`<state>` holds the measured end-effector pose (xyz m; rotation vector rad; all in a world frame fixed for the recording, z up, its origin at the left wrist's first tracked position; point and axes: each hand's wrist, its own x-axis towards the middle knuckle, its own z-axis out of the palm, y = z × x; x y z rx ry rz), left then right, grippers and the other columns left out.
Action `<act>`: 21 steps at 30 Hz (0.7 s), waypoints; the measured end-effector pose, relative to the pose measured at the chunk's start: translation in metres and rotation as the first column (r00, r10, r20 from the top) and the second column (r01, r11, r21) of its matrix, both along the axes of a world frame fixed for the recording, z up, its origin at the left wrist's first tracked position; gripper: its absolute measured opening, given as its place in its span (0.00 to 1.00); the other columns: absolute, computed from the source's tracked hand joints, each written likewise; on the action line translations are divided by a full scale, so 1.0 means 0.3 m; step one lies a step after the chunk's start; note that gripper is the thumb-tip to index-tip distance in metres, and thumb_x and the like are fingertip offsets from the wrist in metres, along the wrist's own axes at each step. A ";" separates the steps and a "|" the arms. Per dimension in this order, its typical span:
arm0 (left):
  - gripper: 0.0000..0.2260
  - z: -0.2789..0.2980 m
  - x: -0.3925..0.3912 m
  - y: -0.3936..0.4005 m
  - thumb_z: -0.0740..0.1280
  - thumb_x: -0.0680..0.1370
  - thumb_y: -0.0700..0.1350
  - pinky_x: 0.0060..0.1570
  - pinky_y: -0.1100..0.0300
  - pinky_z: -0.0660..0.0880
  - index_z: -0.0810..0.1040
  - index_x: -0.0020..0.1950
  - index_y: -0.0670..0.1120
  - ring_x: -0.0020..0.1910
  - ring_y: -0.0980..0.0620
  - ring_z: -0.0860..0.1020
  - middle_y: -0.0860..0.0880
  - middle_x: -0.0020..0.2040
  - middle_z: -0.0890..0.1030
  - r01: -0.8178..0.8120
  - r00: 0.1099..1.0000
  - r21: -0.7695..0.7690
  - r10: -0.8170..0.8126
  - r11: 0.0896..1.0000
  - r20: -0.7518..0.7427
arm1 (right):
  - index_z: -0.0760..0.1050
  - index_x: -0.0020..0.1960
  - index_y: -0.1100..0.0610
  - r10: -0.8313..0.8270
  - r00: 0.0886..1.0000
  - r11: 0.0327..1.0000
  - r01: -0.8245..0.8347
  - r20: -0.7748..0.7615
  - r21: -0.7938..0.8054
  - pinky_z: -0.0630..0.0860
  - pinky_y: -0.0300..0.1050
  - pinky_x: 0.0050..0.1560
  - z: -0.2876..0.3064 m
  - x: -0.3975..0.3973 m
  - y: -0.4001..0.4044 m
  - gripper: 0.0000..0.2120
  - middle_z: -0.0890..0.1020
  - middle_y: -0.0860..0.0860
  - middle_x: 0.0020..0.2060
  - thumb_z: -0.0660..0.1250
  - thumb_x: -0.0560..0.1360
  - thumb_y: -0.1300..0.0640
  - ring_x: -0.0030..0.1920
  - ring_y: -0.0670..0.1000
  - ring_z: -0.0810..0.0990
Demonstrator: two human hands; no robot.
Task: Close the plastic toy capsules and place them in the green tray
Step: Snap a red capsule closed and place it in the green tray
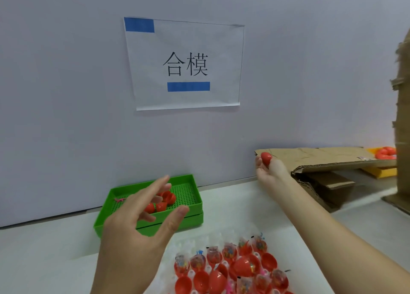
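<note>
A closed red capsule point(266, 159) is pinched at the fingertips of the right hand point(269, 171), which is raised, palm up, well to the right of the green tray point(188, 180) and just in front of a flattened cardboard sheet point(321, 158). The capsule's long axis cannot be made out; it reads as nearly round from this view. The left hand point(142, 222) is held over the near edge of the tray with its fingers point(159, 186) spread and relaxed, nothing being gripped. Several red capsules point(165, 199) are seen lying inside the tray behind those fingers.

The tray lies to the left of and lower than the held capsule, against the wall at the back of the white desk point(244, 205). The left hand is the nearer to the tray, yet the capsule is carried by the right; delivery is therefore judged to require a leftward and downward sweep of the right hand, or a hand-over to the open left.

In the foreground, a batch of open red capsule halves point(226, 269), many filled with bagged toys, is laid out on the desk, awaiting closure. A paper sign point(186, 65) is taped to the wall.
</note>
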<state>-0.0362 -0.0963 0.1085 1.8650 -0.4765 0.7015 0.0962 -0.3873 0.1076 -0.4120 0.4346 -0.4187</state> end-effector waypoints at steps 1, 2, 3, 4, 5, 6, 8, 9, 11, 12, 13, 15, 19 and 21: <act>0.28 -0.001 0.000 -0.001 0.65 0.64 0.71 0.44 0.65 0.74 0.77 0.62 0.66 0.43 0.56 0.79 0.67 0.52 0.80 -0.005 1.000 0.001 0.005 1.000 0.004 | 0.66 0.62 0.63 -0.029 0.999 0.999 0.028 0.015 0.032 0.73 0.34 0.21 0.011 0.013 0.001 0.09 0.74 0.62 0.54 0.58 0.82 0.68 0.34 0.51 0.74; 0.27 -0.002 0.001 -0.002 0.65 0.64 0.71 0.43 0.68 0.74 0.77 0.61 0.66 0.43 0.56 0.79 0.67 0.52 0.80 -0.011 1.000 0.000 0.011 1.000 0.010 | 0.66 0.64 0.65 -0.061 0.998 0.996 0.059 0.025 0.065 0.72 0.35 0.20 0.021 0.025 0.001 0.11 0.75 0.63 0.56 0.58 0.82 0.68 0.34 0.52 0.74; 0.27 -0.003 0.002 -0.004 0.65 0.64 0.71 0.43 0.70 0.75 0.78 0.61 0.65 0.44 0.56 0.79 0.67 0.52 0.81 -0.013 1.000 -0.003 0.013 1.000 0.016 | 0.66 0.68 0.66 -0.093 0.995 0.991 0.090 0.026 0.098 0.73 0.35 0.21 0.031 0.035 -0.003 0.14 0.75 0.64 0.57 0.58 0.83 0.66 0.34 0.53 0.74; 0.26 -0.003 0.003 -0.006 0.65 0.64 0.70 0.44 0.72 0.74 0.79 0.60 0.63 0.44 0.56 0.79 0.66 0.51 0.81 -0.010 1.000 -0.009 0.011 1.000 0.020 | 0.64 0.71 0.67 -0.118 0.993 0.985 0.114 0.022 0.129 0.76 0.37 0.24 0.040 0.040 -0.005 0.17 0.75 0.65 0.59 0.56 0.83 0.65 0.34 0.55 0.76; 0.26 -0.003 0.004 -0.009 0.66 0.65 0.68 0.44 0.72 0.74 0.79 0.60 0.61 0.45 0.57 0.79 0.65 0.51 0.82 -0.004 1.000 -0.015 0.004 1.000 0.022 | 0.62 0.72 0.66 -0.135 0.991 0.980 0.131 0.014 0.148 0.79 0.40 0.31 0.047 0.041 -0.005 0.18 0.75 0.66 0.60 0.53 0.83 0.63 0.37 0.57 0.78; 0.26 -0.002 0.005 -0.012 0.66 0.65 0.67 0.44 0.72 0.75 0.80 0.60 0.59 0.45 0.57 0.79 0.64 0.50 0.82 0.004 1.000 -0.022 -0.004 1.000 0.023 | 0.60 0.74 0.66 -0.139 0.990 0.978 0.137 -0.002 0.157 0.82 0.44 0.40 0.051 0.038 -0.004 0.20 0.74 0.67 0.61 0.50 0.84 0.60 0.40 0.60 0.80; 0.24 -0.001 0.005 -0.016 0.67 0.66 0.65 0.43 0.70 0.76 0.80 0.59 0.58 0.46 0.57 0.79 0.63 0.49 0.83 0.012 1.000 -0.030 -0.012 0.999 0.022 | 0.56 0.76 0.65 -0.093 0.995 0.982 0.097 -0.029 0.159 0.82 0.50 0.53 0.048 0.028 0.000 0.24 0.73 0.68 0.64 0.47 0.84 0.53 0.50 0.64 0.82; 0.24 0.000 0.003 -0.017 0.67 0.66 0.65 0.43 0.70 0.76 0.80 0.59 0.58 0.46 0.57 0.79 0.63 0.48 0.83 0.012 1.000 -0.029 -0.012 0.999 0.020 | 0.55 0.76 0.66 -0.052 0.998 0.988 0.056 -0.032 0.147 0.81 0.51 0.54 0.041 0.021 0.004 0.26 0.73 0.68 0.65 0.46 0.84 0.51 0.52 0.64 0.82; 0.22 0.002 0.002 -0.016 0.69 0.67 0.64 0.43 0.71 0.76 0.80 0.58 0.58 0.46 0.57 0.79 0.63 0.48 0.83 0.011 1.000 -0.026 -0.011 1.000 0.014 | 0.60 0.73 0.70 0.054 0.998 0.996 -0.052 -0.032 0.070 0.81 0.47 0.49 0.020 0.003 0.019 0.25 0.75 0.67 0.64 0.45 0.84 0.54 0.48 0.61 0.82; 0.19 0.001 0.003 -0.014 0.72 0.69 0.63 0.43 0.71 0.76 0.81 0.58 0.58 0.45 0.57 0.80 0.63 0.48 0.83 0.013 1.000 -0.028 -0.013 1.000 0.009 | 0.63 0.71 0.71 0.115 0.993 0.993 -0.115 -0.041 0.013 0.80 0.45 0.45 0.009 -0.009 0.030 0.23 0.77 0.66 0.61 0.46 0.84 0.57 0.46 0.60 0.81; 0.17 0.000 0.006 -0.011 0.74 0.70 0.61 0.43 0.72 0.76 0.81 0.57 0.58 0.45 0.57 0.80 0.63 0.48 0.83 0.017 1.000 -0.034 -0.017 0.999 0.005 | 0.67 0.68 0.71 0.176 0.982 0.982 -0.180 -0.063 -0.060 0.79 0.45 0.42 0.000 -0.024 0.042 0.20 0.78 0.65 0.56 0.47 0.83 0.60 0.45 0.59 0.81; 0.13 -0.005 0.015 -0.006 0.74 0.72 0.56 0.42 0.72 0.76 0.82 0.55 0.57 0.45 0.58 0.81 0.60 0.46 0.84 0.038 0.999 -0.082 -0.039 0.996 -0.013 | 0.74 0.61 0.69 0.287 0.949 0.906 -0.313 -0.130 -0.285 0.77 0.44 0.41 -0.007 -0.065 0.062 0.15 0.81 0.61 0.49 0.54 0.82 0.63 0.45 0.57 0.82; 0.09 -0.010 0.032 0.010 0.65 0.77 0.39 0.39 0.62 0.81 0.83 0.53 0.47 0.40 0.51 0.85 0.48 0.41 0.87 0.112 0.985 -0.280 -0.145 0.953 -0.098 | 0.82 0.53 0.60 0.427 0.837 0.228 -0.465 -0.342 -0.855 0.79 0.42 0.41 0.036 -0.174 0.091 0.08 0.86 0.57 0.44 0.66 0.80 0.57 0.42 0.52 0.85; 0.10 -0.012 0.040 0.018 0.64 0.78 0.33 0.36 0.62 0.81 0.83 0.50 0.44 0.39 0.49 0.85 0.45 0.41 0.86 0.124 0.978 -0.295 -0.167 0.947 -0.123 | 0.83 0.52 0.58 0.480 0.778 -0.010 -0.458 -0.406 -0.889 0.79 0.41 0.42 0.064 -0.225 0.111 0.09 0.86 0.55 0.44 0.67 0.80 0.55 0.43 0.52 0.86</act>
